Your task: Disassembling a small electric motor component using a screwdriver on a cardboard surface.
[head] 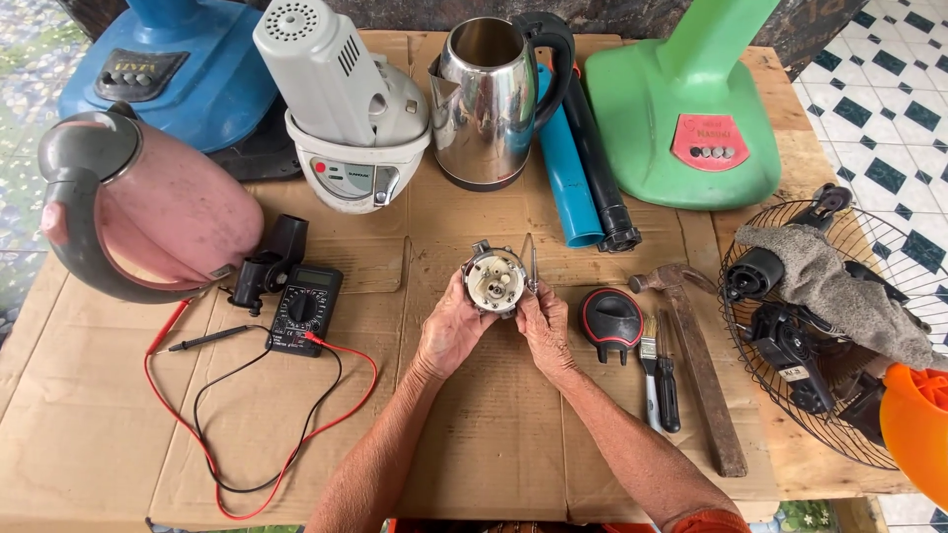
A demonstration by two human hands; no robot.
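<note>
Both hands are raised over the middle of the cardboard-covered desk (494, 444), gripping one item between them. The left hand (449, 331) closes its fingers round the left edge of a round grey-and-white connector base (495, 280); the right hand (545, 326) pinches its right edge. The base faces the camera, clear of the cardboard.

Surroundings: a steel kettle (484, 104) stands directly behind the hands, a white blender base (351, 118) to its left and a pink kettle (148, 212) further left, lying on its side. A multimeter (304, 309) with red and black leads lies just left of the left hand. To the right lie a black round cap (609, 321), a small brush (650, 370), a screwdriver (669, 390) and a hammer (696, 360). A wire fan guard (790, 395) overhangs the right edge. Nothing lies between the hands and the person.
</note>
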